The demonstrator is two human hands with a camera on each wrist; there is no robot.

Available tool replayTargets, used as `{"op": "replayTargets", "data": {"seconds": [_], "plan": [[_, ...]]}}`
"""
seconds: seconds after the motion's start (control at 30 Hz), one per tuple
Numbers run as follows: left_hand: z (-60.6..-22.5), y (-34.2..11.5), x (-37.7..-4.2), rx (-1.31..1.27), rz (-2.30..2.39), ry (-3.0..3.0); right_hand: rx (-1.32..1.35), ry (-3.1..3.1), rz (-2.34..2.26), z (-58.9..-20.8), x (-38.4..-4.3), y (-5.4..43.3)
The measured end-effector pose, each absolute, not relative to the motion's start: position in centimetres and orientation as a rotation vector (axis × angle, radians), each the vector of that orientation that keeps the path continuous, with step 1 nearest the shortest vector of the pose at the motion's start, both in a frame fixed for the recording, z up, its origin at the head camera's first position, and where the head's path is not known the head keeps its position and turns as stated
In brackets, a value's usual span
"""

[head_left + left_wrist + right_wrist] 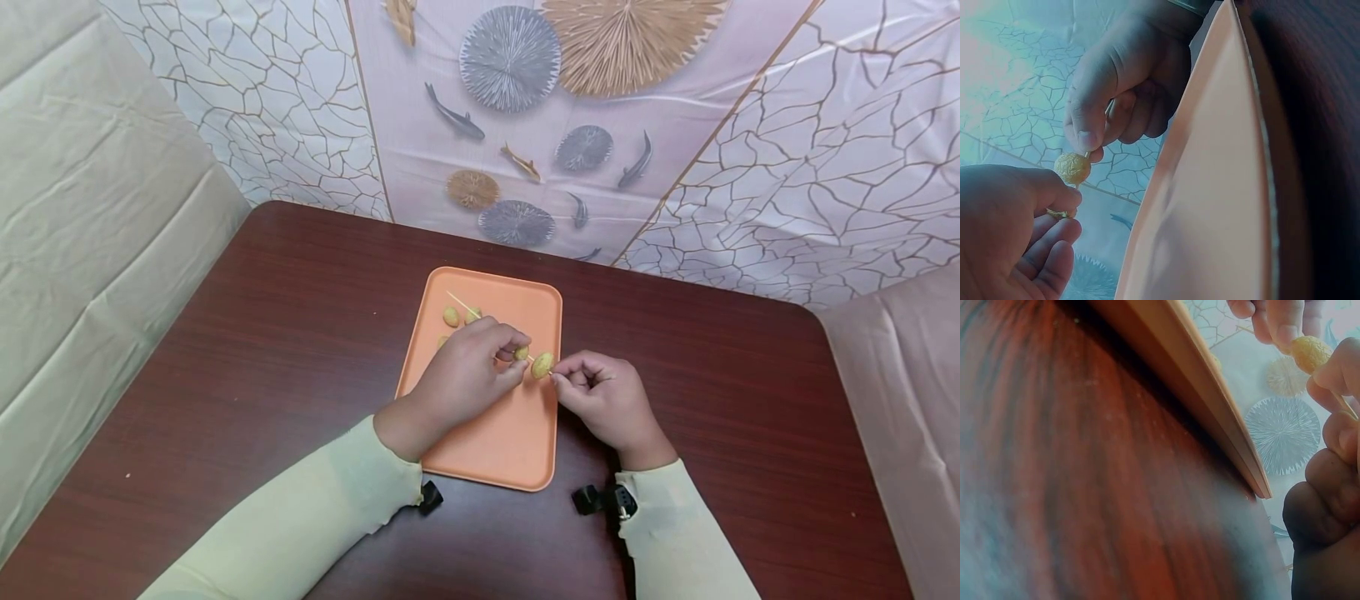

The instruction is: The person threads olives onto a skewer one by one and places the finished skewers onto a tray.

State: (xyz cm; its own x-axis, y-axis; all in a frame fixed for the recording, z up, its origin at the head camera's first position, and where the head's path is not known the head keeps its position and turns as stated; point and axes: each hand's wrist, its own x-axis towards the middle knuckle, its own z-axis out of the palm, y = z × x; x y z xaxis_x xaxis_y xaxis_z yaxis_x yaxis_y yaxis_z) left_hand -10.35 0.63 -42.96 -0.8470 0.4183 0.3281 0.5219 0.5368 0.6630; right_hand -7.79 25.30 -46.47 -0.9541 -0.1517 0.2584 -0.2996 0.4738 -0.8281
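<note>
Over the orange tray, the left hand pinches 1 yellow ball (probably threaded, though the grip hides it) while the right hand pinches the thin stick by the other ball, so a crooked push could split a ball or snap the stick; no writing is legible.

Access: the bench gives open passage left and right of both arms; the near half of the orange tray is reachable between the wrists. Obstructions: left hand overhangs the tray's middle; right hand stands at its right edge; a stick bearing yellow pieces bridges the narrow gap between them. A patterned backdrop bounds the far side.
</note>
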Motion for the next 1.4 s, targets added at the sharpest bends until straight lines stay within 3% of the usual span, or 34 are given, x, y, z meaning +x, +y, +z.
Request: {"op": "replayTargets", "data": {"seconds": [0.7, 1.4], "plan": [[-42.4, 0.3, -10.6, -0.835, -1.155, -2.678, 0.355, -2.571, 1.442, -46.5, -7.9, 25.4], [-42.8, -5.1, -15.8, -0.599, -0.915, -2.871, 0.202, -2.462, 1.605, -47.0, -8.4, 25.7]]}}
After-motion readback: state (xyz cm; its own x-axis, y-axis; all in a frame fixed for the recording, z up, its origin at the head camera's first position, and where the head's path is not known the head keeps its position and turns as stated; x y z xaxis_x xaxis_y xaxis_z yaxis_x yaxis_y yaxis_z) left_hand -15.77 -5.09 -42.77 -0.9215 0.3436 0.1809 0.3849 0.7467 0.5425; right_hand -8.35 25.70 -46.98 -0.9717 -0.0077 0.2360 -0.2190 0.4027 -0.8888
